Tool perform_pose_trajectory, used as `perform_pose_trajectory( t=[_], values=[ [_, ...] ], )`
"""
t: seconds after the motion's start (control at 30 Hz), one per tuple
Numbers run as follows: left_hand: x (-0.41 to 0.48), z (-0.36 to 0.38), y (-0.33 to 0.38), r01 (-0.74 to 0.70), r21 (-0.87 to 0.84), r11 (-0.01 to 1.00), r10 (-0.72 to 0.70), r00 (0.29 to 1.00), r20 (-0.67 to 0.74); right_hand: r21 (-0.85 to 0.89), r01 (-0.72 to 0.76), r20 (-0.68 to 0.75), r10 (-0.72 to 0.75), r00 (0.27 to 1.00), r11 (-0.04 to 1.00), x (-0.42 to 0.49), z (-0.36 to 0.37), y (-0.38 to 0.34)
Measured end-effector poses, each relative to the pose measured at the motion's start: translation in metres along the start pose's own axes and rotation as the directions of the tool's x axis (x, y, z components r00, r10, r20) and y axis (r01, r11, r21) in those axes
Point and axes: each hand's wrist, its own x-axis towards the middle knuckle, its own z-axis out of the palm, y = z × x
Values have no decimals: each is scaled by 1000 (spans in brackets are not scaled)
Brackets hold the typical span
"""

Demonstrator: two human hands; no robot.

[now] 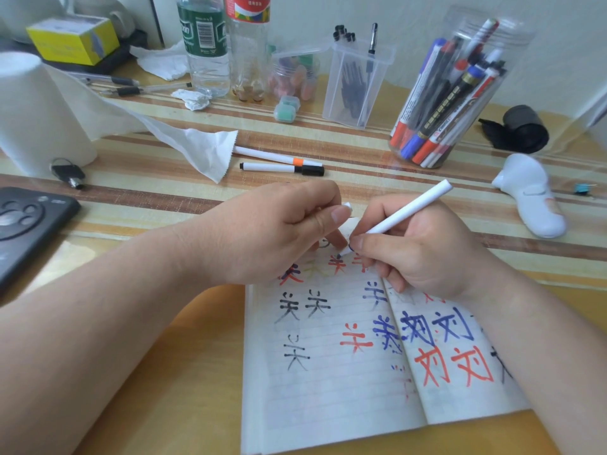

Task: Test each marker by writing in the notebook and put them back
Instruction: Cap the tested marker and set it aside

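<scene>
An open lined notebook (pixel 331 372) lies in front of me, covered with red, blue, black and yellow characters. My right hand (pixel 417 254) grips a white marker (pixel 407 210) with its dark tip down at the top of the left page. My left hand (pixel 279 234) rests curled on the notebook's upper left corner and pinches a small white piece, seemingly the cap, beside the tip. A clear plastic jar (pixel 460 90) at the back right holds several markers. Two more white markers lie on the table, one with an orange band (pixel 279 156) and one with a black cap (pixel 282 168).
A paper towel roll (pixel 36 116) with a trailing sheet stands at the left, a phone (pixel 29 221) below it, keys (pixel 67 174) between. Two bottles (pixel 226 44), a clear pen box (pixel 356 80), small erasers and a white gadget (pixel 528 195) line the back and right.
</scene>
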Motion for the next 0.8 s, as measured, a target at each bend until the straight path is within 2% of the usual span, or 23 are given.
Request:
perform_pose_trajectory(
  t=[0.4, 0.53, 0.6, 0.7, 0.8],
  values=[
    [1, 1, -1, -8, 9, 1000, 8, 1000, -12, -53, 37, 63, -34, 997, 998, -2, 0, -4],
    [0, 0, 0, 0, 5, 1000, 0, 1000, -9, -115, 20, 16, -18, 1000, 993, 0, 0, -3],
    [0, 0, 0, 4, 9, 1000, -4, 1000, -5, -87, 6, 10, -5, 1000, 996, 1, 0, -1],
    [0, 0, 0, 4, 20, 1000, -4, 1000, -4, -39, 30, 69, -27, 997, 999, -2, -1, -2],
    [0, 0, 0, -3, 24, 1000, 3, 1000, -5, -79, 54, 85, -47, 995, 995, -3, 0, -4]
  ],
)
